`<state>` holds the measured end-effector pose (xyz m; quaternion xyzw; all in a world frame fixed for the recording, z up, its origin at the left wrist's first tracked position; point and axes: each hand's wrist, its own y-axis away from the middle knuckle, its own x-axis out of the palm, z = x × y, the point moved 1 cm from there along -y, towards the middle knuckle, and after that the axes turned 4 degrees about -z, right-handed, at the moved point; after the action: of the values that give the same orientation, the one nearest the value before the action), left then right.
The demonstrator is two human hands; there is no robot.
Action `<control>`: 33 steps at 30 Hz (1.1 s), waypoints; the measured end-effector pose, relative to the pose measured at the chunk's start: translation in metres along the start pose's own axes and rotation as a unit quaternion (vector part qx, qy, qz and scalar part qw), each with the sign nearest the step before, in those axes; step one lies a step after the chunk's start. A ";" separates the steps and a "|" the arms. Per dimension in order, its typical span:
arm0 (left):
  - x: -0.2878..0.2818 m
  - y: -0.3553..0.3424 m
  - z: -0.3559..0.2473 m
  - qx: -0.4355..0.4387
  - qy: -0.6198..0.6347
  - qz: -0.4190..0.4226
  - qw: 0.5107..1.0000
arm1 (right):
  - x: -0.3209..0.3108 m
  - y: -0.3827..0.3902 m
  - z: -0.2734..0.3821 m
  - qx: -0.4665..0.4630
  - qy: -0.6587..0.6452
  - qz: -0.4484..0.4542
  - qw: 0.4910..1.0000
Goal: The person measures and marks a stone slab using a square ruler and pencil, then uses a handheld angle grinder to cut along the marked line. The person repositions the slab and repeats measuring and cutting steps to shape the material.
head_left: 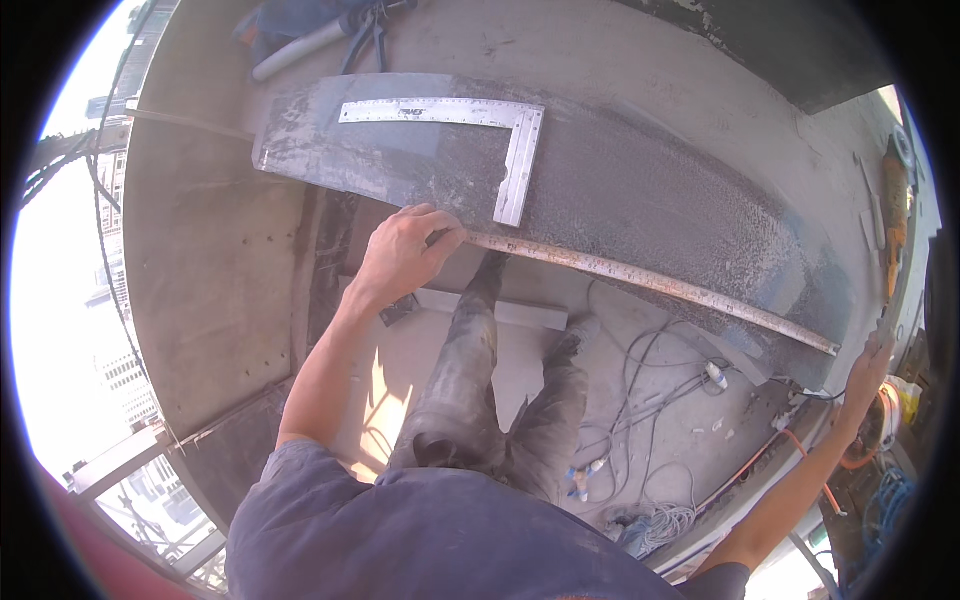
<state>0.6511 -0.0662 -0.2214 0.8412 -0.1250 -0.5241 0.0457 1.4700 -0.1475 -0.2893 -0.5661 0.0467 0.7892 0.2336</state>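
Observation:
A grey stone-like slab (640, 190) lies in front of me. Along its near edge runs a worn tape measure (650, 282), its blade drawn out from left to right. My left hand (415, 245) is closed on the tape's left end at the slab's edge; the fingers partly cover what they hold. On the slab rests a metal square (440, 110), its short arm pointing toward me, apart from the tape. Off to the far right, my right hand (868, 372) reaches past the slab, fingers stretched along a raised edge below an orange angle grinder (895, 225).
Dark pliers (368, 40) and a pale tube (300, 50) lie behind the slab. Loose cables (640, 390) cover the floor at my right foot. A tall curved panel (205, 250) stands at left. An orange hose and reel (885, 420) sit at the right.

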 end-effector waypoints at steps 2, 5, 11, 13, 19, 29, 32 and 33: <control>0.005 -0.001 0.007 0.009 0.008 -0.003 1.000 | 0.004 0.015 0.152 -0.045 0.001 0.034 0.998; 0.004 -0.005 0.008 0.016 0.013 0.001 1.000 | 0.039 0.042 0.378 -0.046 -0.050 0.249 0.966; 0.003 -0.007 0.021 0.041 0.075 0.053 0.995 | 0.162 0.084 0.613 -0.020 -0.087 0.380 0.921; 0.009 -0.013 0.024 0.051 0.089 0.061 0.993 | 0.183 0.096 0.656 -0.010 -0.091 0.383 0.919; 0.003 -0.027 0.050 0.128 0.144 0.129 0.973 | 0.238 0.133 0.791 -0.073 -0.177 0.396 0.898; -0.032 -0.114 0.019 0.127 0.033 0.155 0.979 | 0.124 0.065 0.612 0.201 -0.131 0.026 0.971; -0.035 -0.140 0.006 0.135 0.039 0.147 0.979 | 0.119 0.085 0.519 0.295 -0.021 -0.049 0.954; -0.035 -0.147 0.003 0.131 0.049 0.144 0.980 | 0.121 0.093 0.494 0.309 -0.001 -0.060 0.949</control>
<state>0.6576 0.0850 -0.2225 0.8376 -0.3102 -0.4493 0.0158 0.9705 -0.0246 -0.2424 -0.4672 0.2537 0.7210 0.4444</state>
